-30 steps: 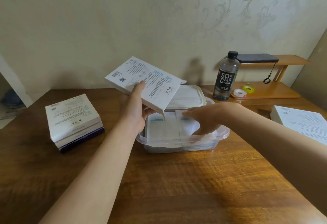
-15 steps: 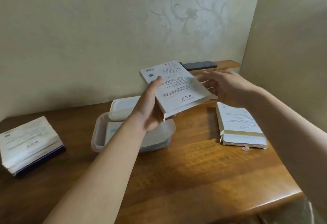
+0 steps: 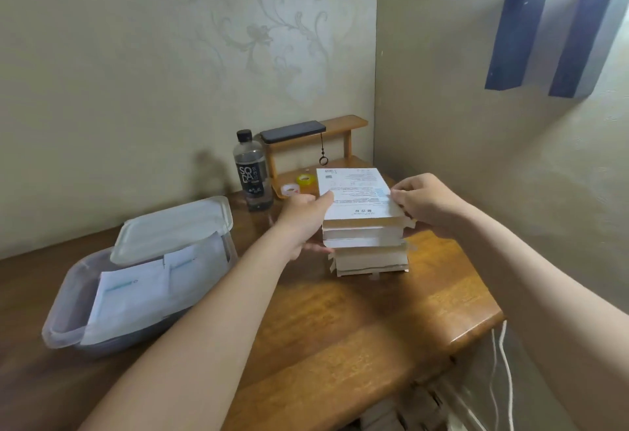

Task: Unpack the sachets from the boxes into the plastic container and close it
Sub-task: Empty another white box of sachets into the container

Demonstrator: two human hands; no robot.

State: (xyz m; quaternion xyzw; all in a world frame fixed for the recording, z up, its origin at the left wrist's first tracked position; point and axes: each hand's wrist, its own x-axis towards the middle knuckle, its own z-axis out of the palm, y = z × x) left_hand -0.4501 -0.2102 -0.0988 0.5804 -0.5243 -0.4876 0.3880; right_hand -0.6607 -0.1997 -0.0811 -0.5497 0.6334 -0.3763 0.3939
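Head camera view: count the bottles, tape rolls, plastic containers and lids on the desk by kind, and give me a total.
Bottle: 1
Tape rolls: 2, a yellow roll and a white roll
Plastic container: 1
Lid: 1
Total: 5

A wooden surface (image 3: 340, 328) is carrying four things. A dark soda bottle (image 3: 251, 171) is standing near its back edge. A clear plastic container (image 3: 64, 308) is sitting to the bottle's left and nearer the camera, a stack of white boxes (image 3: 369, 255) is resting to the bottle's right, and a small wooden stand (image 3: 343, 124) is standing just behind and right of the bottle.
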